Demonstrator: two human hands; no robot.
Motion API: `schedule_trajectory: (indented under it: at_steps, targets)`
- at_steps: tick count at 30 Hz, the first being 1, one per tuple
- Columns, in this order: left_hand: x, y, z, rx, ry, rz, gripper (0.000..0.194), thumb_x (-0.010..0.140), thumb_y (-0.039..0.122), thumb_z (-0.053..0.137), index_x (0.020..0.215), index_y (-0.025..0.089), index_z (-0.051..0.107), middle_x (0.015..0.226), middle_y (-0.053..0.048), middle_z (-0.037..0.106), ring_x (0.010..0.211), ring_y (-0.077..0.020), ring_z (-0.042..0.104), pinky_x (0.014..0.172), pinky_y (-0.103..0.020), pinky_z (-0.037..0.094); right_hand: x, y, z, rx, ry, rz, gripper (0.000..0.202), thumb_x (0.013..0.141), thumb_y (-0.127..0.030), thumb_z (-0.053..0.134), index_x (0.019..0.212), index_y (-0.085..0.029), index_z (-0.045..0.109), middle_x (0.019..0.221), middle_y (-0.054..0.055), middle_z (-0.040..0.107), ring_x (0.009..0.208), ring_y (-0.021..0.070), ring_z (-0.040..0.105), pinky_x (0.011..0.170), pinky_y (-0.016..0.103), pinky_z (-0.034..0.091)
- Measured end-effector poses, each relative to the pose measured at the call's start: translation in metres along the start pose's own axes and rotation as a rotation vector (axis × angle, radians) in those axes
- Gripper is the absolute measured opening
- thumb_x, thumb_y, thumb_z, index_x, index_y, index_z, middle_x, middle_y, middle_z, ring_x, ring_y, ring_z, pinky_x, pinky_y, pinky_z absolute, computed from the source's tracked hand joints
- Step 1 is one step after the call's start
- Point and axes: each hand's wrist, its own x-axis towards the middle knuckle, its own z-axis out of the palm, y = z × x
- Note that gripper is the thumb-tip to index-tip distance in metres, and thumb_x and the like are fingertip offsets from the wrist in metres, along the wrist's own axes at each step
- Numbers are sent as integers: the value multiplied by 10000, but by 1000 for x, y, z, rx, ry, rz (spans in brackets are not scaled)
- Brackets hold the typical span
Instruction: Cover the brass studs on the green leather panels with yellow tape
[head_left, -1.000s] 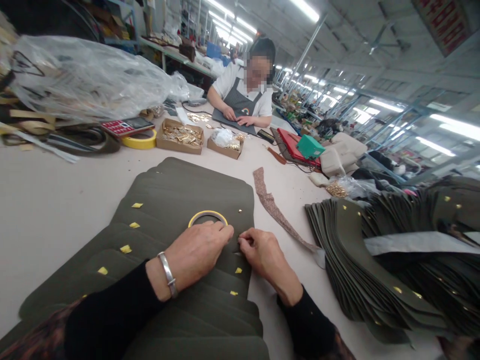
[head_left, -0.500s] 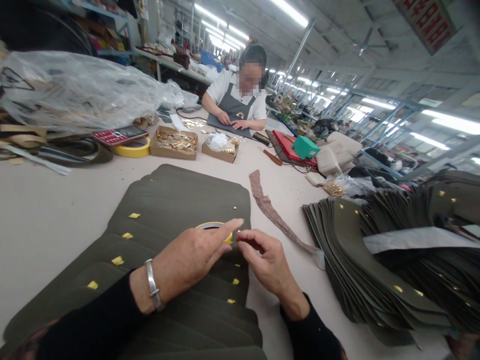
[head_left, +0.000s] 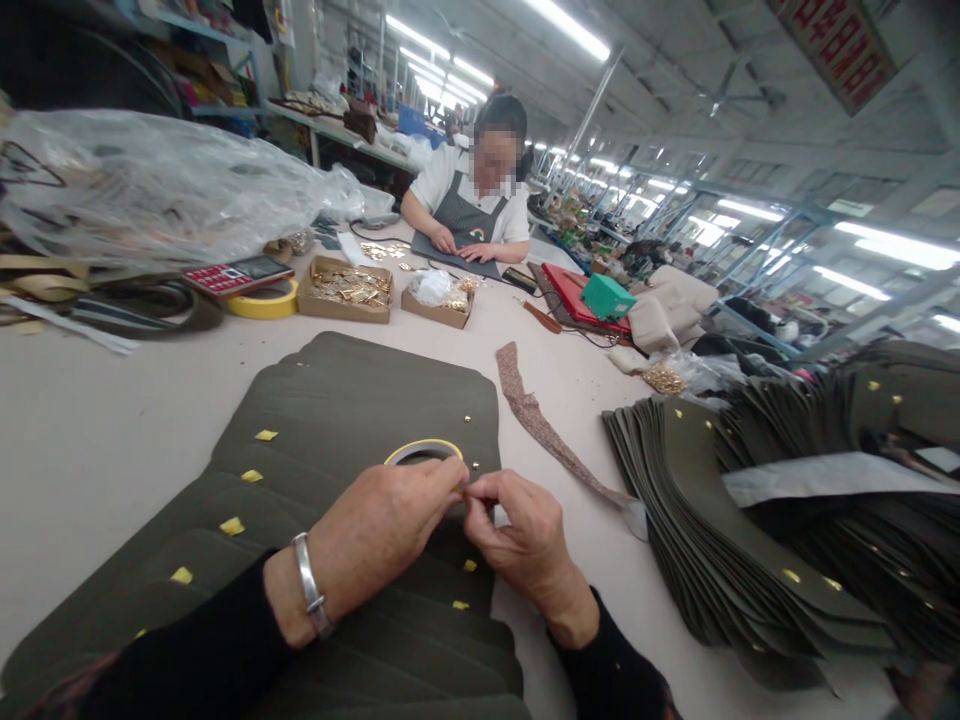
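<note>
My left hand (head_left: pixel 379 520), with a silver bracelet at the wrist, is closed on a roll of yellow tape (head_left: pixel 424 444). The roll's far rim shows beyond the fingers and its near side is hidden. My right hand (head_left: pixel 521 525) pinches close against the left fingertips; what lies between its thumb and finger is too small to make out. Under both hands lie overlapping dark olive panels (head_left: pixel 375 385). Small yellow tape pieces (head_left: pixel 232 526) dot the panels' left part, with a few more near the right edge. Small shiny studs (head_left: pixel 475 466) sit along that right edge.
Stacked olive panels (head_left: pixel 697 510) fan out at the right, beside a brown textured strip (head_left: pixel 536 410). Behind stand a cardboard box of gold hardware (head_left: pixel 345 288), a smaller box (head_left: pixel 439 305) and a larger tape roll (head_left: pixel 262 302). Across the table a co-worker (head_left: pixel 472 210) handles a dark piece.
My left fingers, stretched out before, have curled in over the tape roll. My right hand has come leftward, its fingertips now meeting the left ones. The view has shifted slightly.
</note>
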Motion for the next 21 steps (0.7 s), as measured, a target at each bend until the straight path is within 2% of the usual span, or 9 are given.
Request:
schedule_trajectory:
  at_steps: [3, 7, 9, 11, 13, 16, 21]
  targets:
    - [-2, 0, 3, 30, 62, 32, 144, 962, 195, 420, 877, 207, 536, 762, 11, 615, 658, -151, 599, 560, -257, 375, 0, -6, 1, 93, -1, 196, 144, 784, -124, 533, 717, -184, 645, 615, 3, 630, 537, 120, 566, 541, 230, 456]
    - [-4, 5, 6, 81, 174, 99, 208, 962, 166, 381, 804, 202, 511, 715, 12, 561, 612, -140, 536, 555, -262, 367, 2, -1, 4, 467, -26, 701, 89, 758, -222, 607, 696, -169, 642, 551, -13, 631, 468, 119, 579, 471, 215, 472]
    - [-4, 7, 8, 127, 167, 107, 188, 957, 170, 401, 811, 201, 515, 721, 8, 563, 626, -145, 534, 559, -260, 378, 4, 11, 4, 595, -21, 879, 140, 731, -289, 657, 692, -156, 639, 528, -13, 629, 444, 122, 588, 454, 218, 491]
    - [-3, 8, 9, 187, 96, 64, 144, 943, 158, 433, 847, 200, 531, 755, -3, 586, 663, -162, 554, 568, -262, 401, 5, 24, 3, 630, -40, 978, 212, 700, -343, 703, 703, -137, 655, 535, -5, 637, 434, 113, 589, 447, 210, 497]
    - [-2, 8, 9, 235, -9, -1, 134, 918, 111, 451, 881, 199, 545, 799, -17, 609, 699, -183, 572, 578, -271, 432, 4, 34, 1, 625, -90, 1013, 263, 688, -374, 725, 735, -120, 679, 554, 4, 647, 439, 103, 591, 451, 198, 498]
    - [-1, 9, 10, 256, -130, -51, 172, 884, 55, 456, 891, 193, 560, 841, -38, 626, 752, -211, 581, 610, -296, 481, 4, 39, 1, 584, -149, 972, 280, 716, -385, 705, 766, -110, 695, 575, 15, 652, 468, 105, 603, 480, 202, 514]
    - [1, 12, 9, 243, -201, -71, 193, 888, 52, 431, 911, 179, 575, 890, -66, 630, 804, -235, 579, 666, -350, 528, 7, 35, 8, 315, -214, 824, 190, 785, -298, 601, 760, -138, 698, 578, 5, 643, 479, 120, 598, 467, 207, 489]
